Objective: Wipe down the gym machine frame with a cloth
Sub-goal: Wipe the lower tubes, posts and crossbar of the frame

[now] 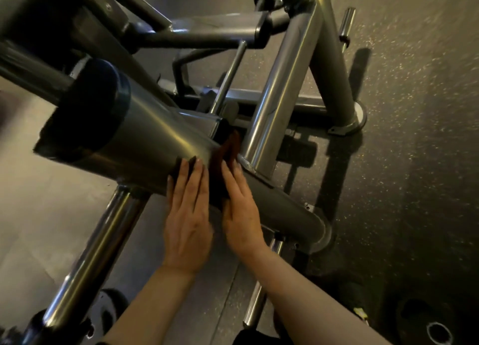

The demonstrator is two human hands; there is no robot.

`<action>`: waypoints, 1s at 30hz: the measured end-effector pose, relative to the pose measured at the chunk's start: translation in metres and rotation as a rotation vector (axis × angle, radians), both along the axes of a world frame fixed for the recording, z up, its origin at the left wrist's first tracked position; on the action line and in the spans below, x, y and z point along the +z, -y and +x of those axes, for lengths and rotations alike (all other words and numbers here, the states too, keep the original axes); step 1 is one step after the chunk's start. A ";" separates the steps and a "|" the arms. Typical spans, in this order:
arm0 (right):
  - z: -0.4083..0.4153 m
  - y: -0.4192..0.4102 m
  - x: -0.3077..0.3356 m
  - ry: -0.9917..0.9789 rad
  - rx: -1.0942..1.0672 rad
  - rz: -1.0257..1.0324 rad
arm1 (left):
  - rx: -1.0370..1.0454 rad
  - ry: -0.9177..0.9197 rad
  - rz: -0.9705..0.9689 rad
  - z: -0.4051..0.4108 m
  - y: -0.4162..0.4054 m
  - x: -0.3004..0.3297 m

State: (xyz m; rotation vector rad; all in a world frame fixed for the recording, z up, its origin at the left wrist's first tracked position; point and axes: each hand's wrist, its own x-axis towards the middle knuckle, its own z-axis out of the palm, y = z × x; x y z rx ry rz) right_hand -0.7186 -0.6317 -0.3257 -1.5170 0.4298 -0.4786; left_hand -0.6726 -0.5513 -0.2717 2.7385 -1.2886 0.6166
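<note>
Both hands are lying flat, fingers straight, on the frame tube [145, 142]. Left hand [188, 215] and right hand [242, 212] are pressing the dark cloth [223, 168], fingertips pointing toward 12 o'clock.

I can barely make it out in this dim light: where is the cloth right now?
In the head view, the dark cloth lies centre frame on the thick grey frame tube, between the left hand and right hand.
</note>
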 end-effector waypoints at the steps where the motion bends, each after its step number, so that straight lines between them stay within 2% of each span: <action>1: -0.005 0.002 -0.005 -0.068 -0.020 0.051 | 0.001 0.003 0.009 0.002 0.000 0.005; 3: -0.005 0.006 0.000 -0.233 -0.065 0.166 | 0.006 0.024 0.038 0.006 -0.001 0.018; 5: 0.006 0.010 0.025 -0.271 -0.054 0.204 | 0.002 0.042 0.052 0.012 0.001 0.034; 9: 0.046 0.034 0.106 0.052 0.119 0.144 | -0.026 0.165 0.029 0.027 0.022 0.079; 11: 0.058 0.046 0.130 0.145 0.215 0.113 | 0.029 0.230 -0.040 0.039 0.037 0.100; 13: 0.056 0.054 0.126 0.065 0.240 0.163 | 0.188 0.225 -0.098 0.052 0.048 0.117; 15: 0.047 0.059 0.102 -0.142 0.205 0.182 | 0.377 0.169 -0.102 0.061 0.056 0.128; 18: 0.034 0.065 0.077 -0.381 0.187 0.128 | 0.501 0.116 -0.030 0.062 0.065 0.126; 20: 0.043 0.070 0.091 -0.385 0.194 0.140 | 0.524 0.097 -0.040 0.062 0.068 0.126; 23: 0.074 0.077 0.134 -0.241 0.278 0.219 | 0.523 0.089 -0.047 0.061 0.069 0.128; 26: 0.098 0.080 0.160 -0.113 0.340 0.214 | 0.510 0.082 -0.053 0.061 0.067 0.127; 30: 0.094 0.086 0.139 -0.290 0.346 0.169 | 0.471 0.072 -0.089 0.062 0.065 0.126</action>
